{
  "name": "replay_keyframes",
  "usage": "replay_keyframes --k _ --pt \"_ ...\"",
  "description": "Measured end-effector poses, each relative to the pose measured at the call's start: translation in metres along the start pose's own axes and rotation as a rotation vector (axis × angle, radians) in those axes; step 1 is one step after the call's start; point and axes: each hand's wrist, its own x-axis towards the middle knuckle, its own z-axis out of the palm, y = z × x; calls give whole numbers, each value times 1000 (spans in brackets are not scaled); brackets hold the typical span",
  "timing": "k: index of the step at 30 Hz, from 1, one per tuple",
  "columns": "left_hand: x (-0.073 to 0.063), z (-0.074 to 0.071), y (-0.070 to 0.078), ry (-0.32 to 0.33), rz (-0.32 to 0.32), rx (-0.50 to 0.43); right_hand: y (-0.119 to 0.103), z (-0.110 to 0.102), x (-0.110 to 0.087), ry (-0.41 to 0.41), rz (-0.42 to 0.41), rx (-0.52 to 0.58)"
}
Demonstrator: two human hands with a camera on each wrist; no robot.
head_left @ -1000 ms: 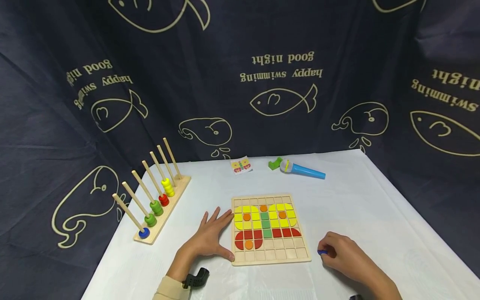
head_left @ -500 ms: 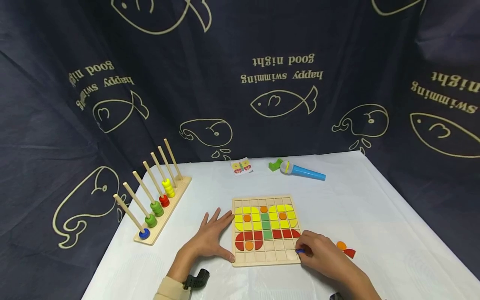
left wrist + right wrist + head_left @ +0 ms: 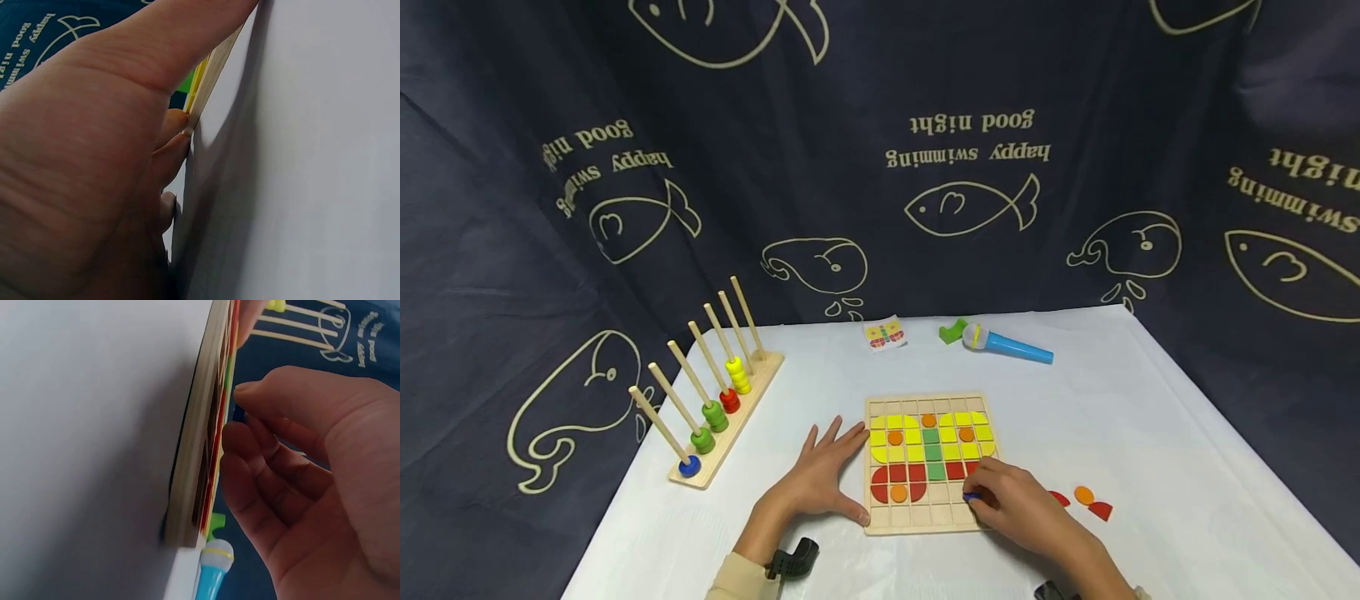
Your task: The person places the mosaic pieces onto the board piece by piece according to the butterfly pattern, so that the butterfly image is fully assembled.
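A wooden grid board (image 3: 931, 518) lies on the white table, its squares partly filled with yellow, red, green and orange tiles in a butterfly shape. My left hand (image 3: 820, 475) rests flat with fingers spread along the board's left edge, thumb at the near left corner. Over the board's lower right part, my right hand (image 3: 1017, 508) pinches a small blue tile (image 3: 972, 497) between thumb and fingertips. In the right wrist view only a sliver of the blue tile (image 3: 239, 414) shows between the fingers, close over the board. The right hand covers some squares and red tiles.
Loose red (image 3: 1101, 510) and orange (image 3: 1084, 496) tiles lie right of the board. A wooden peg stand (image 3: 722, 446) with coloured beads stands at left. A butterfly picture card (image 3: 884, 333), a green block (image 3: 952, 332) and a toy microphone (image 3: 1017, 346) lie at the back.
The right hand has moved left with the blue tile, from the table beside the board to over its lower right squares. This uncovered the loose red and orange tiles. The left hand stays put.
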Motion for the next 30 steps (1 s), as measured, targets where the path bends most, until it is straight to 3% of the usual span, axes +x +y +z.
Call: replay_keyframes --k 8,22,26,30 --pt "1 1 1 5 10 -1 -10 6 10 -14 -22 -34" --pt "1 2 -2 9 12 6 -17 17 28 -40 -67 65" --pt "1 2 -2 7 11 1 -17 19 31 -18 -33 16" --pt "1 2 -2 9 8 0 -16 22 34 57 -10 -80"
